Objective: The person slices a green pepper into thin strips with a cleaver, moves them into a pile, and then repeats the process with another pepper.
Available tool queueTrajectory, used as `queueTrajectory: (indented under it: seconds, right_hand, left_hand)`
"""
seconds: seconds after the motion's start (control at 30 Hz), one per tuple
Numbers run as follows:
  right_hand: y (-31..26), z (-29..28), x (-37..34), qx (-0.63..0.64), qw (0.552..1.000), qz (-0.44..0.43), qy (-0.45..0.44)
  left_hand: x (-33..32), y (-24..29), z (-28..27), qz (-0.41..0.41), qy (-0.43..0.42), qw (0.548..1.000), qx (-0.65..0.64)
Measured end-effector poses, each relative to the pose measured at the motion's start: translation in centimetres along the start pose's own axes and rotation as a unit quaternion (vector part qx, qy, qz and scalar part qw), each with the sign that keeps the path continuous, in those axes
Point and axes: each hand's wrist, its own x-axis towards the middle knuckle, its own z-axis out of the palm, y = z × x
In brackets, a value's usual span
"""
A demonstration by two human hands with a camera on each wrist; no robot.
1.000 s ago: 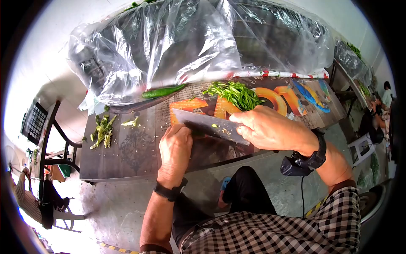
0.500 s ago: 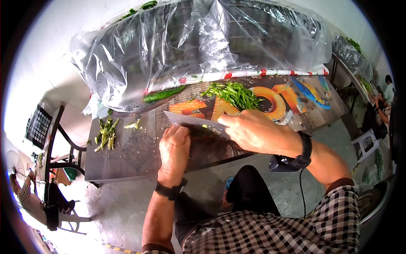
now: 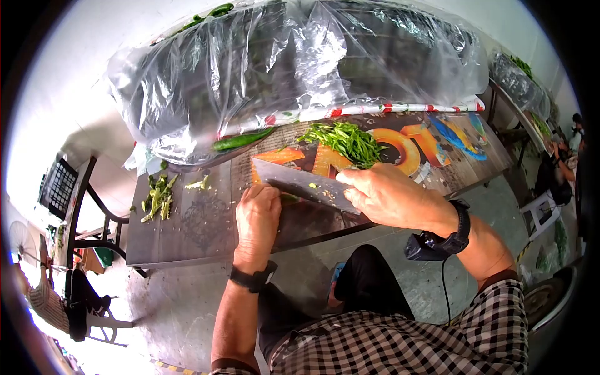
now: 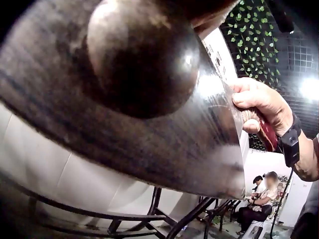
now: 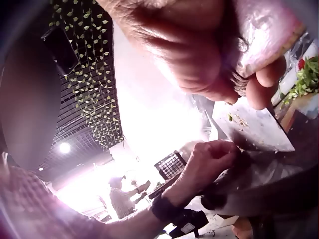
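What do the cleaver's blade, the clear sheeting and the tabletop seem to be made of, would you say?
The blade looks like steel: grey, flat, dully shiny. The sheeting looks like thin plastic film: glossy, see-through, creased. The tabletop has a dark plank look with printed letters, perhaps laminate or a printed cover.

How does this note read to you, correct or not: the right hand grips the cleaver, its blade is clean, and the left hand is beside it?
One error: the blade isn't clean. Small bits cling to it, as the head view shows. The right hand does grip the cleaver, with the left hand beside its blade.
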Motion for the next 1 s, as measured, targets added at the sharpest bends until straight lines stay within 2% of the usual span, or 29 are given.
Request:
queueTrajectory:
  seconds: [0.3, 0.5, 0.7, 0.83, 0.93, 1.0]
  right_hand:
    - [0.6, 0.0, 0.5, 0.038, 0.999, 0.013, -0.026]
    - [0.8, -0.4, 1.7, 0.065, 0.993, 0.052, -0.084]
    - [1.3, 3.3, 4.4, 0.028, 0.995, -0.092, 0.038]
    - [0.0, 2.2, 3.5, 0.001, 0.998, -0.067, 0.003]
    - [0.2, 0.7, 1.5, 0.02, 1.0, -0.009, -0.021]
    - [1.4, 0.9, 0.7, 0.002, 1.0, -0.021, 0.018]
  left_hand:
    - [0.0, 0.1, 0.0, -0.003, -0.006, 1.0, -0.004]
    - [0.0, 0.2, 0.1, -0.004, 0.005, 1.0, -0.007]
    - [0.0, 0.2, -0.2, -0.02, -0.014, 1.0, 0.002]
    - [0.1, 0.3, -0.4, -0.014, 0.0, 1.0, 0.012]
    - [0.1, 0.4, -0.4, -0.012, 0.018, 1.0, -0.002]
    - [0.1, 0.2, -0.2, -0.013, 0.018, 1.0, -0.014]
